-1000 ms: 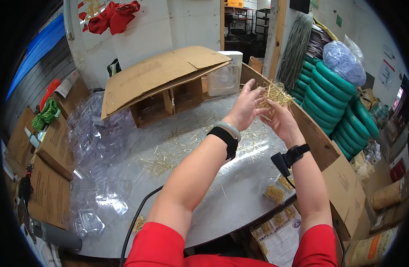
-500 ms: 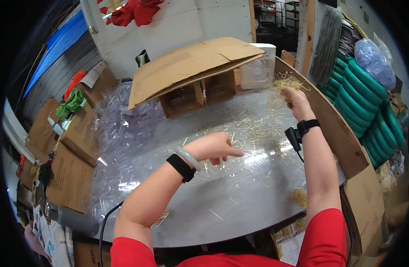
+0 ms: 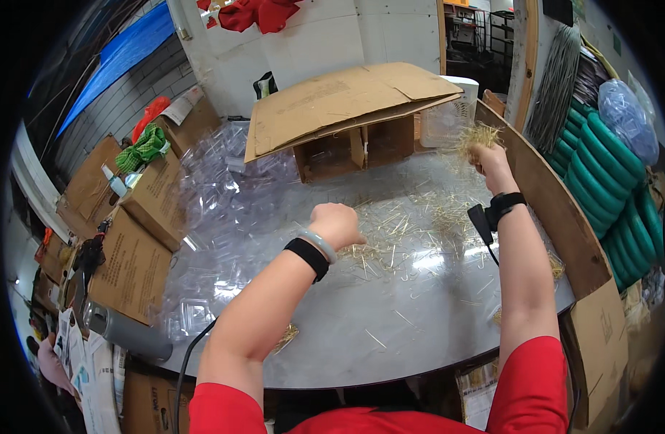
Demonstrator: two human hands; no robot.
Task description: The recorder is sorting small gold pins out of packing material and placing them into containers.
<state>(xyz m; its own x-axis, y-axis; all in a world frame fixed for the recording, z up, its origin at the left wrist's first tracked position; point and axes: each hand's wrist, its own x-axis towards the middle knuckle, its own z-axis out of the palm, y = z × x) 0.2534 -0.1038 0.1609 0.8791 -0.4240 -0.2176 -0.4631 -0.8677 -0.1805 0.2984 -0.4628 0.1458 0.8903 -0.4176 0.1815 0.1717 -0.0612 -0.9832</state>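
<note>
Thin gold wire pieces (image 3: 441,210), some bent like hooks at one end, lie scattered over the grey tabletop (image 3: 347,318). My right hand (image 3: 491,165) is closed on a tangled bunch of gold wire pieces (image 3: 479,137) at the far right of the table, beside a clear plastic basket (image 3: 442,129). Low over the left edge of the scatter is my left hand (image 3: 335,226), back up and fingers curled in. Whatever its fingers may hold is hidden beneath it.
Behind the scatter stands an open-fronted cardboard box (image 3: 347,108) with dividers. Clear plastic cases (image 3: 224,195) pile up on the left, near a grey bottle (image 3: 130,334). A wooden board (image 3: 564,210) walls the right side; small gold bundles (image 3: 285,338) lie near the front edge.
The whole view has shifted, with the table scene moving right. My left hand has drawn back leftward from the scatter and its fingers are more curled. My right hand still grips the gold bunch.
</note>
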